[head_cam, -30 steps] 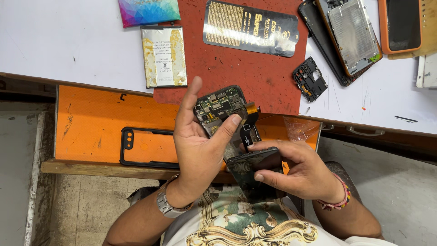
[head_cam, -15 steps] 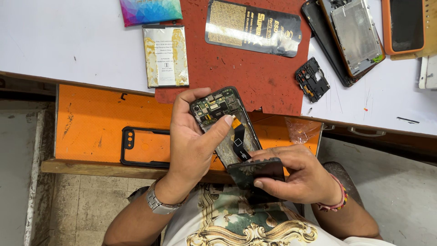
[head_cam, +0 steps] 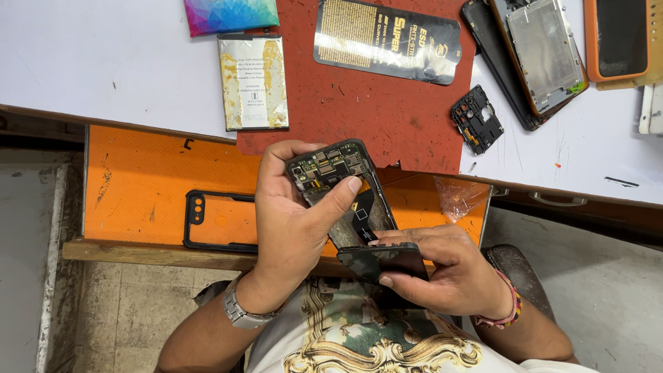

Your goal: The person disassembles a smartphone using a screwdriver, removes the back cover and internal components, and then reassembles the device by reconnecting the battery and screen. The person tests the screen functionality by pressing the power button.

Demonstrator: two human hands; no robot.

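Clearly the opened smartphone [head_cam: 342, 190] is a light, thin and stiff thing, yet fragile: its back is off, so the green circuit board at the top end and a black flex cable down the middle lie bare. It is held above the orange pull-out shelf [head_cam: 138, 186], just in front of the red work mat [head_cam: 387, 103]. The left hand [head_cam: 293, 221] is wrapped around its upper half from the left, fingers behind and along the edge, the thumb pressed across the bare interior just below the board. The right hand [head_cam: 442, 273] is closed on the lower end, where a dark glossy panel [head_cam: 383, 261] overlaps the phone's bottom; whether that panel is attached to the phone I cannot tell.

To my eye the safe hold is the frame's long edges, not the board or the cable, which would tear or crack under pressure. The glossy panel looks slippery and would likely flex, so it wants support along its sides.

Nearby lie a battery [head_cam: 252, 83], a small camera bracket [head_cam: 476, 119] and a black phone case [head_cam: 217, 221].
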